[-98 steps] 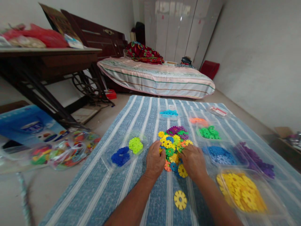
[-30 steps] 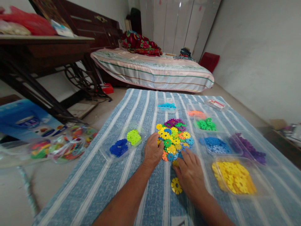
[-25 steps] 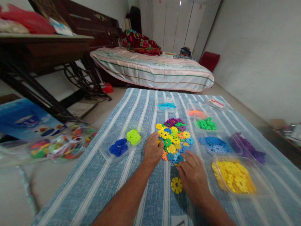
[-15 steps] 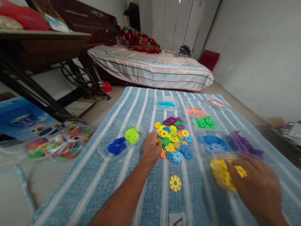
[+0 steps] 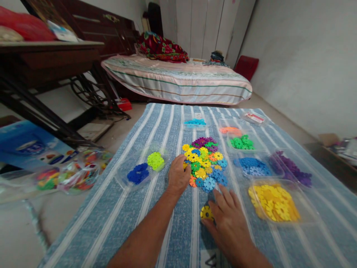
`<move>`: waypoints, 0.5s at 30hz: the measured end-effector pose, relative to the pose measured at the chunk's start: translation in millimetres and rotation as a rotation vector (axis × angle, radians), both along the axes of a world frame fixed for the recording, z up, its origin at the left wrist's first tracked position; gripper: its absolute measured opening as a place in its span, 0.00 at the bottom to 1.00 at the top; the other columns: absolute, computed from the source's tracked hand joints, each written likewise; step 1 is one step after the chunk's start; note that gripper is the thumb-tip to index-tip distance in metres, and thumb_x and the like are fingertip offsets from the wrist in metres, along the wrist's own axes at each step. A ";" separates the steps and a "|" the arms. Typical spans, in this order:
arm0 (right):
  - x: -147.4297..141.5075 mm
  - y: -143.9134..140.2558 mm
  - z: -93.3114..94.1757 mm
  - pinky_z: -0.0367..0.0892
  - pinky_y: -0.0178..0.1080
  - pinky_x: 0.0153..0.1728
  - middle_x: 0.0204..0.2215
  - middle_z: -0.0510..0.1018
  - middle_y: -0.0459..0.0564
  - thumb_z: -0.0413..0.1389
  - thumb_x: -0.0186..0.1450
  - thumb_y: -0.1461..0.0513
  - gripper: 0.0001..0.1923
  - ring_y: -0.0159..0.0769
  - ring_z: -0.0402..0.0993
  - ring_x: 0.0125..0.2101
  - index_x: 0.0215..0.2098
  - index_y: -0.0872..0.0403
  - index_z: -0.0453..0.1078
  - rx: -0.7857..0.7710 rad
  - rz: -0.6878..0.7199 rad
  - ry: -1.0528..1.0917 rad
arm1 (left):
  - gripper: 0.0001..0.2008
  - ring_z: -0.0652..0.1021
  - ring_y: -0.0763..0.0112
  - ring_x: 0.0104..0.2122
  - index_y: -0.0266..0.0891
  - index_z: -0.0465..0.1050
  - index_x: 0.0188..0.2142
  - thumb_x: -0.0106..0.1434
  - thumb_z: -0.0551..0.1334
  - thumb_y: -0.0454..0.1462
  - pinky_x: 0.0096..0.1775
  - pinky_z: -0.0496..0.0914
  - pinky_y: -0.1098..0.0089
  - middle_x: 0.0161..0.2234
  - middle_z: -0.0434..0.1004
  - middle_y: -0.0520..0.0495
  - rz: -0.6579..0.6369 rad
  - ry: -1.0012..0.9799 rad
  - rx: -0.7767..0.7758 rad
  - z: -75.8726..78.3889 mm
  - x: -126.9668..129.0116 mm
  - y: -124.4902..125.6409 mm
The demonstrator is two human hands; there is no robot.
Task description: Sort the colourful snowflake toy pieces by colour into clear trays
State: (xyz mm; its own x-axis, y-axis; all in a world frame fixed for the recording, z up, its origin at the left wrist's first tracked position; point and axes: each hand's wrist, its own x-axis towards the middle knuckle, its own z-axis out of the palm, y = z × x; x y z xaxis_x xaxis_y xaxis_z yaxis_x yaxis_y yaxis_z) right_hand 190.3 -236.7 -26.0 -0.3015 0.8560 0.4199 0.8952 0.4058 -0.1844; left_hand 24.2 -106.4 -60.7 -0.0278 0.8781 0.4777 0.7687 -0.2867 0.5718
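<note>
My left hand (image 5: 179, 174) rests at the left edge of a mixed pile of slotted plastic snowflake discs (image 5: 205, 163). Its fingers are curled, with a bit of yellow disc showing between thumb and index finger. Nearer to me, a lone yellow snowflake disc (image 5: 206, 213) is on the striped cloth. Thumb and index finger of my right hand (image 5: 227, 219) close on its right side, while the other fingers stretch forward. To the right stands a clear tub of yellow discs (image 5: 275, 203).
Clear tubs hold blue discs (image 5: 253, 166), purple discs (image 5: 292, 169), green discs (image 5: 242, 142), orange discs (image 5: 230, 130) and light-blue discs (image 5: 195, 122). A left tub holds dark-blue (image 5: 138, 174) and lime discs (image 5: 155, 160). Beyond are a bed (image 5: 178, 80) and a sewing-machine table (image 5: 50, 59).
My right hand has left the tub of yellow discs and moved left to the lone yellow disc. My left hand has stayed at the pile. The view has shifted slightly.
</note>
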 end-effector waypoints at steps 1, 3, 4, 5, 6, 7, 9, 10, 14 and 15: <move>-0.8 -0.6 -2.1 0.56 0.57 0.52 0.46 0.74 0.59 0.60 0.55 0.60 0.08 0.54 0.61 0.53 0.32 0.55 0.73 -0.012 -0.002 0.005 | 0.14 0.72 0.61 0.49 0.36 0.69 0.43 0.57 0.54 0.33 0.53 0.66 0.58 0.46 0.73 0.40 0.000 0.000 -0.002 0.2 0.1 0.0; -1.0 -1.8 -5.5 0.56 0.56 0.53 0.46 0.74 0.58 0.60 0.54 0.62 0.06 0.53 0.61 0.53 0.32 0.55 0.72 -0.033 -0.001 0.039 | 0.14 0.72 0.60 0.49 0.35 0.69 0.43 0.57 0.54 0.33 0.53 0.66 0.58 0.46 0.73 0.39 -0.002 0.000 -0.006 0.2 0.3 0.2; -0.9 -2.4 -6.6 0.57 0.55 0.52 0.46 0.74 0.58 0.60 0.54 0.63 0.06 0.53 0.61 0.53 0.31 0.55 0.72 -0.040 0.000 0.063 | 0.14 0.72 0.60 0.49 0.35 0.69 0.43 0.57 0.54 0.33 0.53 0.66 0.58 0.45 0.73 0.39 -0.006 -0.001 -0.007 0.1 0.3 0.3; -0.8 -2.9 -7.5 0.57 0.55 0.52 0.45 0.74 0.58 0.59 0.55 0.64 0.05 0.52 0.61 0.53 0.31 0.55 0.72 -0.043 0.004 0.092 | 0.14 0.72 0.60 0.49 0.35 0.69 0.43 0.57 0.54 0.34 0.53 0.66 0.58 0.45 0.73 0.39 -0.010 -0.001 -0.006 -0.1 0.2 0.5; -0.9 -3.4 -7.9 0.58 0.55 0.52 0.45 0.74 0.57 0.58 0.56 0.65 0.04 0.51 0.61 0.53 0.31 0.55 0.71 -0.040 0.015 0.122 | 0.14 0.72 0.60 0.49 0.35 0.69 0.43 0.57 0.55 0.34 0.53 0.65 0.58 0.45 0.73 0.39 -0.012 -0.001 -0.004 -0.4 0.1 0.6; -1.0 -3.8 -8.0 0.59 0.54 0.51 0.44 0.75 0.56 0.57 0.57 0.65 0.02 0.50 0.62 0.53 0.30 0.54 0.71 -0.031 0.030 0.152 | 0.14 0.72 0.60 0.49 0.35 0.69 0.43 0.57 0.55 0.34 0.53 0.65 0.59 0.45 0.73 0.39 -0.011 -0.002 0.000 -0.8 -0.2 0.9; -0.3 -4.4 -5.9 0.60 0.53 0.51 0.41 0.75 0.54 0.54 0.59 0.67 0.04 0.47 0.63 0.52 0.29 0.53 0.70 -0.002 0.061 0.205 | 0.14 0.72 0.61 0.49 0.36 0.68 0.43 0.56 0.55 0.34 0.53 0.66 0.59 0.45 0.73 0.40 -0.005 -0.003 0.010 -1.5 -0.7 1.4; 1.4 -4.5 -3.4 0.61 0.52 0.50 0.40 0.76 0.53 0.52 0.60 0.67 0.06 0.46 0.63 0.52 0.28 0.53 0.69 0.007 0.067 0.225 | 0.14 0.72 0.61 0.49 0.37 0.68 0.43 0.56 0.55 0.34 0.53 0.66 0.58 0.46 0.73 0.40 0.000 -0.001 0.014 -1.9 -0.9 1.7; 28.5 -2.6 18.6 0.62 0.49 0.49 0.38 0.76 0.51 0.52 0.62 0.64 0.06 0.43 0.65 0.50 0.28 0.51 0.69 0.049 0.030 0.247 | 0.14 0.72 0.60 0.49 0.37 0.68 0.42 0.56 0.55 0.34 0.53 0.66 0.57 0.46 0.73 0.41 0.009 0.004 0.013 -2.5 -0.9 2.1; 41.8 -1.5 25.8 0.62 0.49 0.49 0.38 0.76 0.52 0.52 0.62 0.63 0.06 0.43 0.65 0.50 0.28 0.51 0.69 0.076 0.009 0.240 | 0.14 0.72 0.61 0.49 0.37 0.68 0.42 0.56 0.55 0.34 0.53 0.66 0.57 0.46 0.73 0.41 0.007 0.002 0.011 -2.4 -0.8 1.9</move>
State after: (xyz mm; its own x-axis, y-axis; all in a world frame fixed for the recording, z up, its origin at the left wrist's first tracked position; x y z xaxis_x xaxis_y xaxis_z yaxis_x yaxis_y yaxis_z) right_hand 232.1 -238.2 -0.1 -0.1929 0.8169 0.5436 0.8258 0.4344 -0.3598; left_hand 23.4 -104.5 -63.1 -0.0324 0.8728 0.4871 0.7719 -0.2877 0.5669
